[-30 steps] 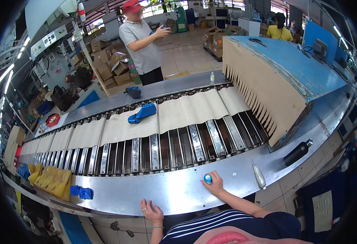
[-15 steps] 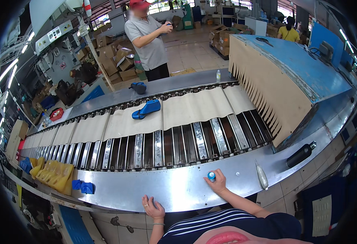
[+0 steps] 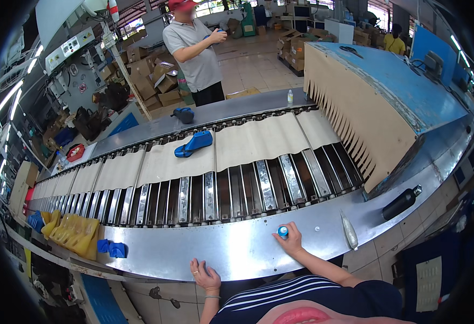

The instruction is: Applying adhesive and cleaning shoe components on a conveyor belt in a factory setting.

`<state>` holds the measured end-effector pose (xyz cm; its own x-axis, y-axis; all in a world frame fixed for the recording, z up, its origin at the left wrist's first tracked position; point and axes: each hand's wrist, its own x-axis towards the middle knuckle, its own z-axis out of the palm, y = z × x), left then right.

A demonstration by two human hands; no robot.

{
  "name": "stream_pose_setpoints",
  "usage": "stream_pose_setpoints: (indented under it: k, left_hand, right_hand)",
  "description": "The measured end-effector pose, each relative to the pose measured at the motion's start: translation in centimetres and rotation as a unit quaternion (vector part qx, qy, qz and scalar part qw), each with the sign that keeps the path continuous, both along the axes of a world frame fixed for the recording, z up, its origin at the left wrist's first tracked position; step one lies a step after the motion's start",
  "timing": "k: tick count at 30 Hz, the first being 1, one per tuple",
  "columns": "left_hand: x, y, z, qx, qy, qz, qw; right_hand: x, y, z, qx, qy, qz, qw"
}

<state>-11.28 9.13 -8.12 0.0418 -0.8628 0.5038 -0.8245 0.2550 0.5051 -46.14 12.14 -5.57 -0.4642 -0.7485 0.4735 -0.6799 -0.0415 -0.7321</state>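
My right hand (image 3: 292, 242) is closed around a small blue bottle (image 3: 283, 232) with a whitish top, held at the near metal ledge (image 3: 166, 243) of a conveyor. A small white round piece (image 3: 317, 229), perhaps a cap, lies on the ledge to the right of that hand. My left hand (image 3: 206, 276) rests at the ledge's front edge with its fingers apart and nothing in it. Beyond the ledge, a blue shoe last (image 3: 195, 144) lies on the cream cloth of the slatted conveyor (image 3: 237, 189). A darker blue last-shaped object (image 3: 183, 115) sits on the far ledge.
A clear bag-like piece (image 3: 349, 231) and a black bottle (image 3: 402, 203) lie at the right. Yellow plastic (image 3: 75, 235) and blue pieces (image 3: 111, 248) are at the left. A blue-topped hood (image 3: 377, 75) with a fringed curtain covers the conveyor's right end. A person (image 3: 195, 54) stands across it.
The whole view has shifted very slightly. My right hand keeps hold of the blue bottle, my left hand stays at the edge, and the person across stands in the same place.
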Motion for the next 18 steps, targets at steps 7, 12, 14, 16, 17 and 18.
stream_pose_setpoints:
  k: [7,12,14,16,17,18]
  left_hand:
    - [-0.25,0.10,0.23,0.003,-0.002,-0.002,1.000]
    - [-0.43,0.13,0.05,0.002,0.000,-0.003,1.000]
    - [-0.35,0.04,-0.13,0.000,0.000,-0.004,1.000]
    - [-0.41,0.14,-0.17,-0.001,-0.001,-0.004,1.000]
    - [-0.51,0.23,-0.18,-0.001,-0.003,-0.004,1.000]
    - [-0.59,0.17,-0.13,-0.002,-0.005,-0.003,1.000]
  right_hand:
    - [-0.34,-0.01,-0.47,0.010,0.007,0.008,1.000]
    - [-0.37,-0.03,0.37,-0.009,0.008,-0.004,1.000]
    - [-0.42,0.02,0.08,0.025,0.000,0.008,1.000]
    - [-0.50,0.13,-0.01,0.026,-0.001,0.011,1.000]
    - [-0.59,0.14,0.00,0.010,0.003,0.007,1.000]
    - [-0.66,0.07,0.06,-0.008,0.006,0.004,1.000]
